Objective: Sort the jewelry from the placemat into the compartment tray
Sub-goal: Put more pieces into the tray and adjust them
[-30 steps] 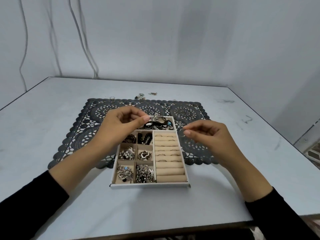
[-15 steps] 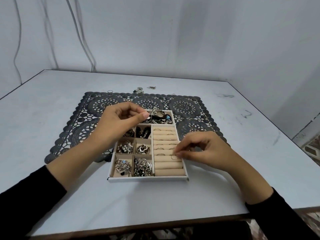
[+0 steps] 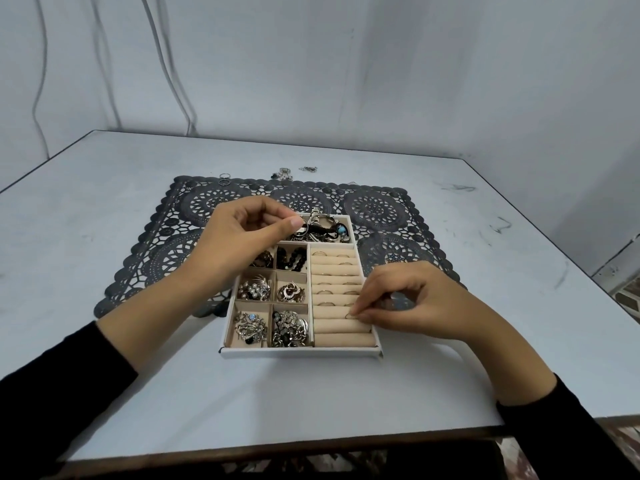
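Found the compartment tray (image 3: 301, 352) at centre frame, near end on the pale table (image 3: 311, 403), far end on the dark lace placemat (image 3: 156, 258). Noted small compartments on its left side filled with brooches (image 3: 254, 289) and beads (image 3: 292, 259), a watch (image 3: 315, 216) among pieces in the top compartment, and cushioned ring rolls (image 3: 343, 337) down its right side, several bands seated in the upper slots. Recorded the right hand (image 3: 415, 299) right of centre, thumb and forefinger pinching a thin ring (image 3: 350, 316) at a slot between the lower rolls (seated or merely touching, could not tell). Recorded the left hand (image 3: 242, 237) over the tray's upper left, fingers curled, thumb against fingertips; could not tell whether holding anything. Observed both hands well apart. Logged loose jewelry (image 3: 284, 173) and two rings (image 3: 224, 179) at the placemat's top edge, upper centre of frame.
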{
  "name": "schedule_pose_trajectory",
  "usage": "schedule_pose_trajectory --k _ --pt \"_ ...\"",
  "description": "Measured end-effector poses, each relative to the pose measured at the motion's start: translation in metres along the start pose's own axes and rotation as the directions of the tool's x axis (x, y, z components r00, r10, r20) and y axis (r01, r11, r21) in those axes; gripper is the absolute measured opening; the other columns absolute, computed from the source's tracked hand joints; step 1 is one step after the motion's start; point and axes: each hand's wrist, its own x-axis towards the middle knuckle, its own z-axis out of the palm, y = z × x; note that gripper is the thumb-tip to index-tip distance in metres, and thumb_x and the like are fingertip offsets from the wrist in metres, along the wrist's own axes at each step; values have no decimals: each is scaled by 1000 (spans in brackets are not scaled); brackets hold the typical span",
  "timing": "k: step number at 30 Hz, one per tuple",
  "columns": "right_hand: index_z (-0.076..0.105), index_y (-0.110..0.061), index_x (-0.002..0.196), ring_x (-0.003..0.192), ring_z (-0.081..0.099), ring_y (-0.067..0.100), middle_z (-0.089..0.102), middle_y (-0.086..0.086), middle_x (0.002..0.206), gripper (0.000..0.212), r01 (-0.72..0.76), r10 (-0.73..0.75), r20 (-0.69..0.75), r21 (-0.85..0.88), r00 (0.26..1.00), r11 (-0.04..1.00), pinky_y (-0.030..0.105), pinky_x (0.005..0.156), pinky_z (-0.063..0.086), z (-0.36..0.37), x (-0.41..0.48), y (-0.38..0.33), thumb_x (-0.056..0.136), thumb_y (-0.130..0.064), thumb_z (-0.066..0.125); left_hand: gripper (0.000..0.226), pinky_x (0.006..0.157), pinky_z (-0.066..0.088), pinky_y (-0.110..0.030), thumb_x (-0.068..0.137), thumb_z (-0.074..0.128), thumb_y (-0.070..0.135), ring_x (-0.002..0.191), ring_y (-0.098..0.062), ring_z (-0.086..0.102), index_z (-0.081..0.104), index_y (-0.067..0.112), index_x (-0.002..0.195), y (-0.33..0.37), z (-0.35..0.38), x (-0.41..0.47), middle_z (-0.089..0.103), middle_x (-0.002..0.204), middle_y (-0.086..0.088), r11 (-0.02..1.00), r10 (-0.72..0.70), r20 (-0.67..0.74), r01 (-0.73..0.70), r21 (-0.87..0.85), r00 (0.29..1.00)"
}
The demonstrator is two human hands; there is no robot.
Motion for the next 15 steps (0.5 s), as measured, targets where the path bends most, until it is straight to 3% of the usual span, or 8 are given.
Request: schedule_pose_trajectory --k 3,9,15 --pt "75 -7 89 76 63 21 70 2 84 9 3 -3 -5 18 1000 1000 35 69 51 0 2 0 80 -8 75 17 59 49 -13 77 76 25 66 -4 59 73 14 90 1 0 0 68 76 -2 1000 16 -2 -16 -17 1000" --pt "75 -6 87 72 60 16 68 2 83 6 19 -19 36 -2 999 1000 25 67 47 0 5 2 81 -8 74 19 73 54 -19 73 77 29 76 -14 62 74 18 88 0 0 0 70 81 -4 1000 15 -4 -15 -19 1000" --pt "75 -5 87 73 60 10 68 2 84 7 17 -17 52 -13 999 1000 19 70 44 -2 7 2 80 -8 75 18 75 55 -22 71 76 29 74 -8 61 73 19 87 1 2 -1 69 74 6 1000 9 3 -9 -19 1000"
